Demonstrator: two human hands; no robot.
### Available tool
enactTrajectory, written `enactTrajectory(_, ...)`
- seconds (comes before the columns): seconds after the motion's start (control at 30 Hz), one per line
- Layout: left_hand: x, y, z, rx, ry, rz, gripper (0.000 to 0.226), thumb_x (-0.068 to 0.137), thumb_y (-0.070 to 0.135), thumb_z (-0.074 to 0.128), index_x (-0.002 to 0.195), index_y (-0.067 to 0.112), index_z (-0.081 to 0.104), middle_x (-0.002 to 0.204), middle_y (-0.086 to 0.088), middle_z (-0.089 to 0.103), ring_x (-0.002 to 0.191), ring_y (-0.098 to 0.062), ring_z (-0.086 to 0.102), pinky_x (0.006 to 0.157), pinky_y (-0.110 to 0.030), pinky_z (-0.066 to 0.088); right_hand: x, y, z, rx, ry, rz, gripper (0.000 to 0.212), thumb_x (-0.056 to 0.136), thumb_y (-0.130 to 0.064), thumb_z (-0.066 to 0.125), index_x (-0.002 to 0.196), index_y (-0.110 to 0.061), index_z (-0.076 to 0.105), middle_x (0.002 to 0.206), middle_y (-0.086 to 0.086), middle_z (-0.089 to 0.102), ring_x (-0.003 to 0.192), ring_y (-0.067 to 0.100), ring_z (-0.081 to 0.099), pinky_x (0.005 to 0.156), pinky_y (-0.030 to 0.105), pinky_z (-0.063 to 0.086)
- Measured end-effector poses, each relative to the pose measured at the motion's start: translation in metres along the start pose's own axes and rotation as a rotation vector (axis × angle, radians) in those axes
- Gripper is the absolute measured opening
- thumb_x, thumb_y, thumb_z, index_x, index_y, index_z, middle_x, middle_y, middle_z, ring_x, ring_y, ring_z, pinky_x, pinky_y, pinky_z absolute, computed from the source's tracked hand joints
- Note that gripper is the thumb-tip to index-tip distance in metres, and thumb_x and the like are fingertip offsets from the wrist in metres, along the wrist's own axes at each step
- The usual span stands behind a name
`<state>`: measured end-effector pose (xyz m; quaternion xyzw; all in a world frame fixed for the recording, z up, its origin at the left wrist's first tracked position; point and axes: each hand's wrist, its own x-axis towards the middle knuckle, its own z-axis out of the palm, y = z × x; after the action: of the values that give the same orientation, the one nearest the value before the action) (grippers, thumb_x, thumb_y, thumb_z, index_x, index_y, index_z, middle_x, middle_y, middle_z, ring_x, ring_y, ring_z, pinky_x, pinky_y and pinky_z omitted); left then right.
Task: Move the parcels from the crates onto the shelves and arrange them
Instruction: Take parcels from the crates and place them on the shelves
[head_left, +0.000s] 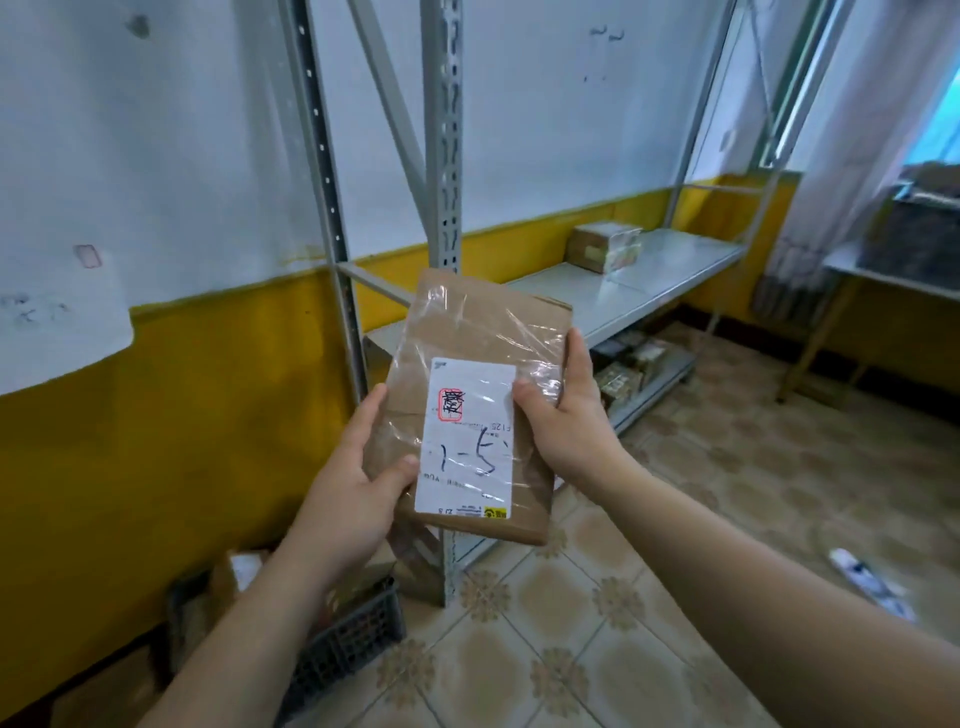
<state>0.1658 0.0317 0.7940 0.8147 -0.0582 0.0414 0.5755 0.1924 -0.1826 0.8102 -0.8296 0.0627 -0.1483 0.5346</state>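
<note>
A flat brown cardboard parcel (470, 332), wrapped in clear tape and bearing a white label marked "1-5", is held up in front of me. My left hand (358, 467) grips its lower left edge. My right hand (563, 415) grips its right edge, thumb on the label. Behind it stands a grey metal shelf rack (649, 280). A taped parcel (602, 247) rests on that shelf near the wall. Several more parcels (623, 369) lie on the lower shelf. A dark plastic crate (343, 639) with parcels in it sits on the floor at lower left, partly hidden by my left arm.
The rack's grey uprights (441, 156) rise just behind the parcel. A yellow and white wall runs along the left. At right stands a table (883, 275) holding dark crates. A white and blue object (872, 584) lies on the tiled floor.
</note>
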Motion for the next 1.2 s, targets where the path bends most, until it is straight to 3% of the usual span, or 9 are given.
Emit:
enactTrajectory(0.1,-0.001,0.022,0.044,-0.046,-0.094,0.034,0.072,0.092,0.020,0.063,0.123,0.074,0.025,0.129,0.025,0.040,0.098,0.011,0.049,0.067,-0.010,0.041,-0.004,0.019,-0.050,-0.006,0.052,0.028,0.081,0.092,-0.049,0.056,0.151,-0.046,0.001,0.146,0.003,0.038,0.128,0.026,0.045,0.109,0.051,0.037)
enactTrajectory(0.23,0.011,0.053,0.100,0.029,-0.182,0.060,0.071,0.093,0.026,0.062,0.138,0.065,0.023,0.127,0.028,0.034,0.103,0.003,0.047,0.065,-0.008,0.036,-0.001,0.043,-0.117,0.021,0.131,0.065,0.083,0.094,-0.048,0.054,0.152,-0.046,-0.005,0.145,0.001,0.042,0.119,0.020,0.050,0.102,0.039,0.041)
enactTrajectory(0.4,0.030,0.102,0.204,0.014,-0.249,0.132,0.069,0.092,0.022,0.063,0.139,0.058,0.028,0.099,0.035,0.042,0.075,0.016,0.059,0.053,-0.003,0.042,0.025,0.082,-0.224,-0.015,0.215,0.090,0.086,0.094,-0.052,0.052,0.151,-0.046,-0.012,0.146,-0.001,0.045,0.109,0.017,0.049,0.090,0.032,0.036)
enactTrajectory(0.47,0.040,0.119,0.252,-0.024,-0.279,0.159,0.069,0.091,0.018,0.064,0.142,0.052,0.030,0.103,0.031,0.049,0.078,0.023,0.057,0.055,-0.001,0.042,0.039,0.098,-0.271,-0.037,0.244,0.078,0.086,0.094,-0.051,0.052,0.152,-0.044,-0.012,0.145,-0.002,0.046,0.110,0.016,0.048,0.090,0.031,0.035)
enactTrajectory(0.67,0.072,0.152,0.363,-0.031,-0.356,0.181,0.071,0.091,0.028,0.064,0.145,0.052,0.023,0.129,0.020,0.047,0.106,0.001,0.056,0.077,-0.013,0.045,0.088,0.135,-0.376,-0.111,0.250,0.089,0.086,0.095,-0.051,0.053,0.153,-0.041,-0.009,0.147,0.003,0.044,0.123,0.027,0.051,0.104,0.040,0.040)
enactTrajectory(0.77,0.096,0.158,0.393,-0.069,-0.372,0.159,0.072,0.092,0.026,0.064,0.145,0.053,0.023,0.125,0.021,0.050,0.101,0.001,0.060,0.085,-0.022,0.051,0.120,0.150,-0.399,-0.134,0.222,0.081,0.085,0.095,-0.051,0.052,0.153,-0.041,-0.009,0.143,0.002,0.047,0.117,0.025,0.054,0.095,0.036,0.041)
enactTrajectory(0.9,0.139,0.157,0.422,-0.007,-0.330,0.154,0.072,0.092,0.028,0.063,0.146,0.050,0.022,0.128,0.020,0.044,0.102,0.001,0.056,0.076,-0.016,0.045,0.173,0.172,-0.410,-0.136,0.205,0.069,0.084,0.095,-0.049,0.054,0.153,-0.042,-0.006,0.106,-0.011,0.054,0.071,0.000,0.060,0.061,0.011,0.041)
enactTrajectory(1.03,0.199,0.150,0.451,0.024,-0.292,0.133,0.070,0.091,0.033,0.063,0.146,0.049,0.022,0.130,0.019,0.043,0.101,0.000,0.056,0.076,-0.016,0.043,0.244,0.198,-0.407,-0.111,0.150,0.090,0.085,0.095,-0.050,0.053,0.152,-0.043,-0.009,0.117,-0.010,0.047,0.088,0.012,0.059,0.069,0.025,0.042)
enactTrajectory(1.2,0.297,0.138,0.497,0.016,-0.252,0.106,0.069,0.090,0.037,0.062,0.145,0.051,0.022,0.132,0.019,0.042,0.116,-0.012,0.050,0.098,-0.033,0.042,0.355,0.231,-0.407,-0.140,0.122,0.085,0.085,0.095,-0.048,0.054,0.152,-0.043,-0.009,0.110,-0.009,0.052,0.080,0.002,0.057,0.057,0.018,0.039)
